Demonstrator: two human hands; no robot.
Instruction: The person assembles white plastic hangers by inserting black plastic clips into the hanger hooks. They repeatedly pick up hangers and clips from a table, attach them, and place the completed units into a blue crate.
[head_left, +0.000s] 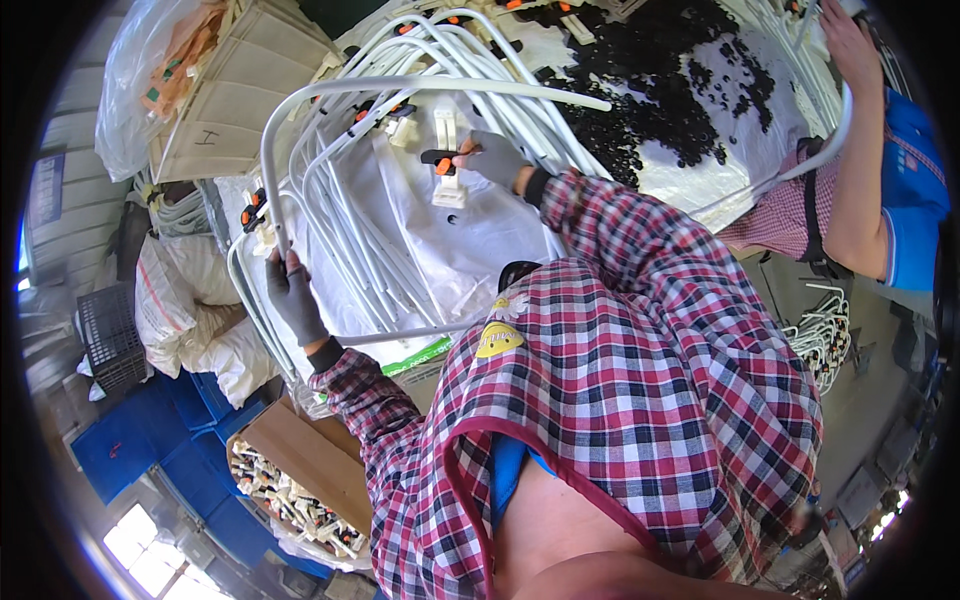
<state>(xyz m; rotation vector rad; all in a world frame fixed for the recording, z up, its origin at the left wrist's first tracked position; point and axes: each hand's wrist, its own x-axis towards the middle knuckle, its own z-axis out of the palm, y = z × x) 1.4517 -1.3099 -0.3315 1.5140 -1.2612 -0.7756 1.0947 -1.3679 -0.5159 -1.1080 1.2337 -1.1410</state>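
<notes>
My left hand [294,300], in a grey glove with bare fingertips, is closed around one end of a white bent tube [450,84]. The tube rises from that hand, curves over and runs right above the table. My right hand [492,161], gloved the same way, pinches the black part of a cream plastic bracket [446,188] with an orange piece at its middle. The bracket is over the white sheet [425,250], apart from the held tube's free end. Many more bent white tubes [350,235] lie bundled between my hands and beyond.
Small black parts [690,90] are spread across the far right. A co-worker's arm [858,170] reaches in there beside a curved tube. At left stand a beige crate [215,110], white sacks [175,300] and blue bins [140,430]. A cardboard box [310,465] of brackets sits lower left.
</notes>
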